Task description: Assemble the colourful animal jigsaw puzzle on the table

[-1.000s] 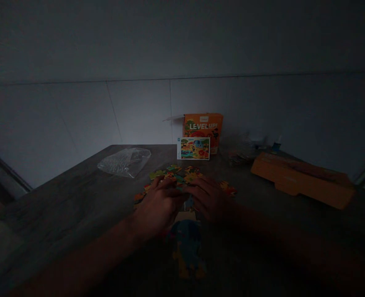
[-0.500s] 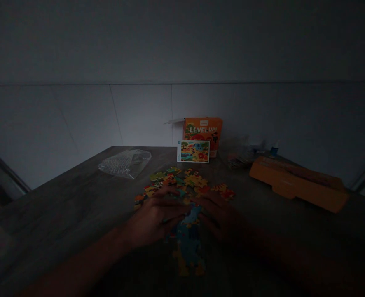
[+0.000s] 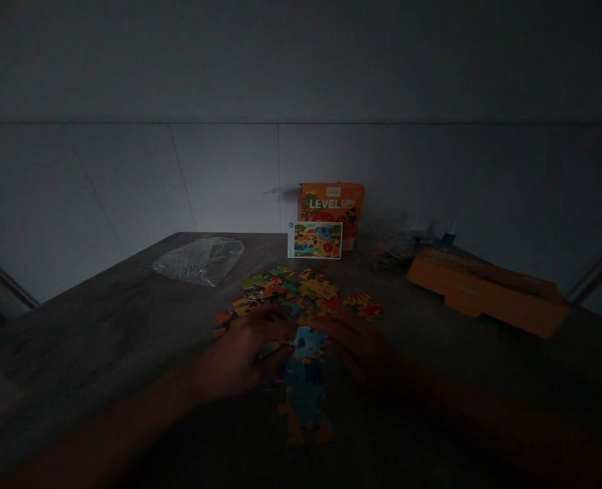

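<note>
The scene is very dim. A joined strip of blue and yellow puzzle pieces (image 3: pixel 304 404) lies on the dark table (image 3: pixel 128 319) close to me. At its far end sits a light blue puzzle piece (image 3: pixel 307 338). My left hand (image 3: pixel 242 353) has its fingers bent in on that piece's left edge. My right hand (image 3: pixel 358 348) rests flat with fingers stretched, its fingertips at the piece's right edge. Several loose colourful pieces (image 3: pixel 291 292) lie scattered just beyond both hands.
An orange puzzle box (image 3: pixel 331 207) stands at the wall with a picture card (image 3: pixel 314 240) leaning on it. A clear plastic bag (image 3: pixel 199 259) lies at the back left. An orange cardboard tray (image 3: pixel 487 292) and a second bag of pieces (image 3: pixel 390 250) sit right.
Both hands have drawn back from the loose pile toward me. The light blue piece came with them and now sits at the far end of the joined strip.
</note>
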The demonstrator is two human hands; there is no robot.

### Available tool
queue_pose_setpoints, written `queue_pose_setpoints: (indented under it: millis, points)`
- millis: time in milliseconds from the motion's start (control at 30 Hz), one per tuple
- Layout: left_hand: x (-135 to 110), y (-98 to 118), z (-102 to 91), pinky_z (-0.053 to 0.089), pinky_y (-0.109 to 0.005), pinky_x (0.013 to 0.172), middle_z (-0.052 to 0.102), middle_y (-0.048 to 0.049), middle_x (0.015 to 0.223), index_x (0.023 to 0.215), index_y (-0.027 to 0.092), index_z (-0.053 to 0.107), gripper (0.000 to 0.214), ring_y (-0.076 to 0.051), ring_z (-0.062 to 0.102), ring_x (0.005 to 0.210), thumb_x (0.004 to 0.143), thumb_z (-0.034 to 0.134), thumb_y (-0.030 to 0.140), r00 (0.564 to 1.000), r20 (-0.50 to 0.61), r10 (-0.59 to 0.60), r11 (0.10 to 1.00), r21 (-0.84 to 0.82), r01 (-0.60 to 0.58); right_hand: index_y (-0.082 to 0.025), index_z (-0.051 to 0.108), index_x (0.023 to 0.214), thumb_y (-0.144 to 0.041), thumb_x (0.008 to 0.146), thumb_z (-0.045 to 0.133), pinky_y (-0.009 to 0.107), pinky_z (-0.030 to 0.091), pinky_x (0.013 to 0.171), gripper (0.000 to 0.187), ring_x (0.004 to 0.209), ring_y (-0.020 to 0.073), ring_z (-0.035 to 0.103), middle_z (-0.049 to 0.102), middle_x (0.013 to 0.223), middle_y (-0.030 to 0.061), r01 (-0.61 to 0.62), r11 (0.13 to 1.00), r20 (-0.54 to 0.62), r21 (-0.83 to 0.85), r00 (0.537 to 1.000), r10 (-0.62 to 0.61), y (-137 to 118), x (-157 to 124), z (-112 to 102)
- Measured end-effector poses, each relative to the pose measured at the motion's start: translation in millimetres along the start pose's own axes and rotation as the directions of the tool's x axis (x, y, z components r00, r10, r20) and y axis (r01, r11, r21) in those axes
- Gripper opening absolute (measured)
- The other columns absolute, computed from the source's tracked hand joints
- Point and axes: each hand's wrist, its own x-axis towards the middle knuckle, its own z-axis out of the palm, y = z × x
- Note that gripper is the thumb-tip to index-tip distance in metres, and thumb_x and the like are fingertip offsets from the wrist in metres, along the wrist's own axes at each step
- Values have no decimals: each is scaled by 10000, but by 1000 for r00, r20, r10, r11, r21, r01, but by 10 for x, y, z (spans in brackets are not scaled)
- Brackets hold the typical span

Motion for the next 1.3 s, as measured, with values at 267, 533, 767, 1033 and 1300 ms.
queue_pose_setpoints:
  millis: [267, 533, 767, 1033, 1300]
  points:
    - [-7, 17, 0, 531, -353, 874, 623, -67, 1032, 974, 193, 624, 101, -205, 599, 1010, 928, 536, 176, 998, 31, -50, 998, -32, 51, -166, 521, 1328, -107, 933, 401, 382, 562, 794, 417, 938, 225, 620, 652, 1060, 128, -38, 999, 42, 15, 998, 38, 16, 3, 15]
    - [-11, -32, 16, 528, -372, 876, 650, -66, 1050, 1012, 196, 635, 124, -212, 608, 1023, 915, 560, 171, 999, 6, -37, 999, -23, 37, -162, 548, 1309, -249, 980, 433, 400, 557, 839, 359, 990, 233, 628, 655, 1121, 138, -56, 998, 42, 21, 998, 55, -9, 14, -11]
    - [-1, 55, -3, 536, -333, 860, 673, -60, 988, 948, 178, 640, 117, -194, 638, 985, 925, 529, 147, 996, 86, 15, 999, -51, -11, -170, 464, 1394, -297, 977, 479, 390, 545, 814, 436, 979, 228, 614, 645, 1086, 128, 49, 998, 45, 29, 998, -51, -10, -1, -20]
    - [53, 165, -35, 525, -377, 940, 709, -73, 1060, 1061, 200, 683, 182, -219, 657, 1045, 918, 578, 161, 966, 216, 141, 980, -169, -105, -165, 624, 1089, -144, 927, 442, 267, 477, 615, 244, 703, 151, 601, 656, 805, 55, 69, 947, -21, 313, 998, -66, -74, -14, -76]
    - [48, 195, -65, 506, -383, 980, 696, -86, 1149, 1106, 206, 685, 243, -237, 644, 1100, 865, 666, 178, 956, 260, 139, 982, -164, -98, -179, 685, 958, -282, 924, 496, 224, 436, 542, 219, 612, 127, 601, 687, 776, 34, -223, 786, 205, 576, 971, 125, -63, -47, -108]
